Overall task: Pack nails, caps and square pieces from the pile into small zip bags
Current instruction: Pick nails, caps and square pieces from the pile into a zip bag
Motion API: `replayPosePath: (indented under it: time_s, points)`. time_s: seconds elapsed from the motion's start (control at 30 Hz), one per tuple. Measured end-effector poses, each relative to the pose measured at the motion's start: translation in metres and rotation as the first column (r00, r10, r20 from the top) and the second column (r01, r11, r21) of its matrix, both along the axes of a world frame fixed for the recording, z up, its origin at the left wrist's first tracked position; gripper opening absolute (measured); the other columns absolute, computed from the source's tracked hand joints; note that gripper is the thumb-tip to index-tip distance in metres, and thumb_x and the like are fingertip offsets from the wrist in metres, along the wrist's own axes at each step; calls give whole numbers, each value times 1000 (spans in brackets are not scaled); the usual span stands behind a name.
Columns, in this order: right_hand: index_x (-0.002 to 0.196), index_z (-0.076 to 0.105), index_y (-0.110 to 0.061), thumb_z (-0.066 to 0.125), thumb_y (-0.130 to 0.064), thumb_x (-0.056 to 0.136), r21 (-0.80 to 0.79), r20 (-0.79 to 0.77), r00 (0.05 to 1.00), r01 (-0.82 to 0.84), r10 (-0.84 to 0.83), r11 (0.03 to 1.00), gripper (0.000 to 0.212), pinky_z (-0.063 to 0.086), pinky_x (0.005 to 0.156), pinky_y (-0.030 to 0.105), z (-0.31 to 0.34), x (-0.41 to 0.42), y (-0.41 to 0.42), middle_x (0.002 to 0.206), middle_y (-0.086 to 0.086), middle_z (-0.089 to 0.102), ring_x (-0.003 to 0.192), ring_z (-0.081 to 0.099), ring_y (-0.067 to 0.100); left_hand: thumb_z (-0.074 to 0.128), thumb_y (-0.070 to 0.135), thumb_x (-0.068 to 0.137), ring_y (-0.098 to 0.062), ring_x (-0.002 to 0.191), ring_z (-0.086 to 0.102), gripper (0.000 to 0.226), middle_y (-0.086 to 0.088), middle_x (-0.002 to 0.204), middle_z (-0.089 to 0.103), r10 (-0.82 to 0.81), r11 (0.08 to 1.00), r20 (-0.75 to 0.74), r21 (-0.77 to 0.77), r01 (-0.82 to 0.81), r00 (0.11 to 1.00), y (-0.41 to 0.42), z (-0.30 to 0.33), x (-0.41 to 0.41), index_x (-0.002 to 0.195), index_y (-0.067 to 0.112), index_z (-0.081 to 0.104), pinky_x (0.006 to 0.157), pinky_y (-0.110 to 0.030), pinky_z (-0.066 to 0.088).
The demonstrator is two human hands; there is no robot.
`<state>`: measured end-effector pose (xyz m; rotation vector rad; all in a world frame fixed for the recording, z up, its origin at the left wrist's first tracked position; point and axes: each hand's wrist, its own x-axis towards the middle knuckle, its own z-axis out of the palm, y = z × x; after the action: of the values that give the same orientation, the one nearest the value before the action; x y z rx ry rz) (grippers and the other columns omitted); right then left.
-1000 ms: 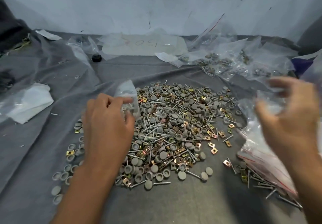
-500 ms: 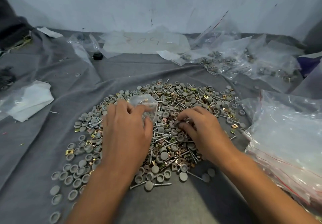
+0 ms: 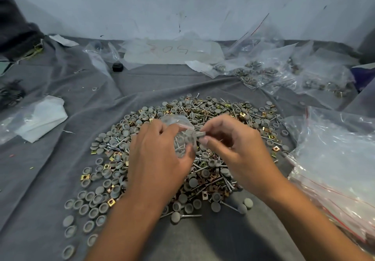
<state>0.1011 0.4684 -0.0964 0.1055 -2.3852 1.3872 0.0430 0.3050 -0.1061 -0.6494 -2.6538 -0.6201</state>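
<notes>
Since half a second ago, our right hand [image 3: 239, 151] has come up off the pile [image 3: 203, 139] and is now meeting the bag [image 3: 182, 135] held in our left hand [image 3: 160, 155]. Nearest us, loose grey caps [image 3: 89, 206] are trailing off the pile's left edge across the grey cloth [image 3: 40, 179], with one nail [image 3: 190, 216] lying alone at the front edge. Above the pile's middle, our left hand is gripping the small clear zip bag between thumb and curled fingers, and a few nails and caps are showing through the plastic. Our right hand is pinching several grey caps at its fingertips, right at the bag's red-lined mouth. Beneath both hands the pile is lying on the cloth, a mix of caps, silvery nails and brass-coloured square pieces [image 3: 276, 148]. To the right, a heap of empty bags [image 3: 334, 159] with red seal lines is lying just beside the pile. On the left, a crumpled white sheet [image 3: 42, 116] is sitting well apart from the pile. Farther back, a small black object [image 3: 117, 67] is lying near some clear plastic, and a flat bag marked with red digits [image 3: 172, 51] is lying by the wall [image 3: 182, 3]. At far right, filled bags [image 3: 263, 72] are lying in a loose cluster.
</notes>
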Motion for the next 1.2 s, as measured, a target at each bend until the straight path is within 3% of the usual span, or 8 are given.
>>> replayPosePath:
  time_s: [0.1,0.27,0.43,0.53,0.73,0.87,1.07,1.2]
  points:
    - [99,70,-20,74,-17,89,175,-87,995,67,-52,982,12,50,71,11,1,3,-11,87,-17,70,85,67,1,57,59,85,-12,98,47,48,11,101,54,-50,999,31,-13,51,998,1,2,3,123,29,63,86,-34,42]
    - [105,73,-20,69,-25,89,453,-227,962,241,-150,858,17,56,76,27,4,10,-20,95,-10,73,87,67,8,62,54,86,-11,96,51,40,13,96,57,-90,996,48,12,89,995,5,7,7,120,34,65,88,-36,43]
    - [108,71,-21,76,-20,87,385,-191,967,231,-168,893,22,57,73,34,4,10,-22,92,-10,73,86,69,8,59,52,85,-9,95,49,41,14,94,55,-98,995,57,16,97,994,5,8,10,120,32,66,88,-32,40]
    - [94,69,-17,82,-16,82,324,-239,952,264,-191,909,17,54,70,25,2,7,-22,86,-10,70,81,66,3,60,51,86,-9,97,49,41,15,95,54,-110,994,64,23,109,992,5,9,10,122,33,65,88,-33,40]
    - [105,76,-16,80,-18,84,361,-233,964,211,-131,908,21,55,79,22,-1,6,-20,99,-6,73,86,67,5,59,49,86,-11,97,49,36,13,95,54,-104,995,61,5,104,993,5,9,11,116,30,65,87,-33,39]
    - [89,72,-10,80,-13,82,285,-302,935,277,-188,917,11,46,73,10,-1,4,-21,88,-4,67,81,61,4,61,52,87,-11,99,50,37,14,95,52,-102,995,54,8,102,993,5,9,10,118,32,64,85,-33,38]
    - [95,75,-10,78,-12,87,282,-320,939,221,-126,934,9,53,76,11,-1,6,-19,93,-6,74,84,66,-2,59,55,90,-7,100,46,38,16,101,50,-108,994,84,34,105,991,3,9,8,121,33,61,93,-33,40]
    - [99,68,-29,71,-37,85,415,-52,994,113,-100,903,16,50,77,13,-9,13,2,93,-23,61,85,58,-6,56,43,90,-10,94,46,36,12,99,50,17,990,73,135,-27,997,-8,13,-3,122,30,63,89,-35,41]
